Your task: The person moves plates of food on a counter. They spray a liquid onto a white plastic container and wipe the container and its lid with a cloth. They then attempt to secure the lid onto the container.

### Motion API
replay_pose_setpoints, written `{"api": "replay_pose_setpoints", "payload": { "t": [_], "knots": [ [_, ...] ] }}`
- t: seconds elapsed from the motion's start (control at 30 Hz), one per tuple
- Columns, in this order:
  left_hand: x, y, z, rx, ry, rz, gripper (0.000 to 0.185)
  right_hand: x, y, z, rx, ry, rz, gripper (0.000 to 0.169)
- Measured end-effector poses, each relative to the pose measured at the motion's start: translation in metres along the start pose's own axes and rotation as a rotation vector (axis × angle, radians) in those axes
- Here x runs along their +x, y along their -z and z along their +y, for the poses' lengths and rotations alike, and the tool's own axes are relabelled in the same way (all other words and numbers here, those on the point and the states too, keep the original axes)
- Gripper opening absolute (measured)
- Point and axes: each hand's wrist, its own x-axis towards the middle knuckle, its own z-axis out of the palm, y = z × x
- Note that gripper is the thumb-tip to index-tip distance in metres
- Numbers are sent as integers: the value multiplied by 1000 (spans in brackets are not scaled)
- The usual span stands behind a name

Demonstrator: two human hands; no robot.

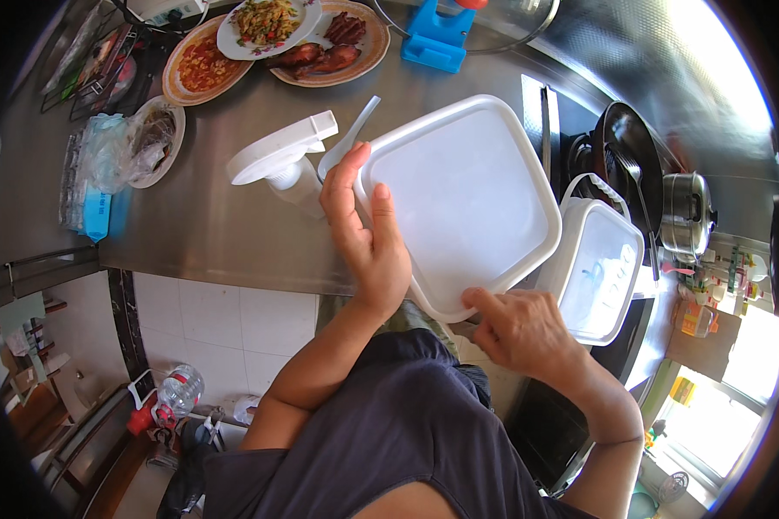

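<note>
A large white plastic box with a pale lid (461, 201) is before me, its near corner reaching past the counter's front edge. My left hand (373, 250) holds its left side, thumb along the rim and fingers around the edge. At the near corner, my right hand (529, 331) grips the rim, its index fingertip on the lid and the other fingers curled below. Whether the box rests on the counter is hidden. A white spray bottle (285, 156) and a white plastic spoon (354, 133) lie just left of it.
A second lidded white box (600, 272) with a handle stands right, near a black wok (630, 156) and steel pot (685, 214). Plates of food (373, 55) and a blue stand (435, 39) are at the back. Left are a bowl (175, 130) and a blue packet (96, 214).
</note>
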Motion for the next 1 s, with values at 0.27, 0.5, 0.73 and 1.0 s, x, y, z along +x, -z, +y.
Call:
{"api": "replay_pose_setpoints", "payload": {
  "t": [0.27, 0.5, 0.73, 1.0],
  "knots": [
    [0, -1, -1, 5, -13, 7, 38, -5, -1, -2, 23, -10, -16, 32],
    [0, 0, 0, 20, -20, 1, 37, -13, 12, 34, -249, -194, 143, 31],
    [0, -1, -2, 39, -42, 14, 36, -11, -10, 1, 214, -17, 152, 24],
    [3, 12, 33, 543, -286, -115, 29, -25, 4, 23, 51, -230, 385, 17]
  ]
}}
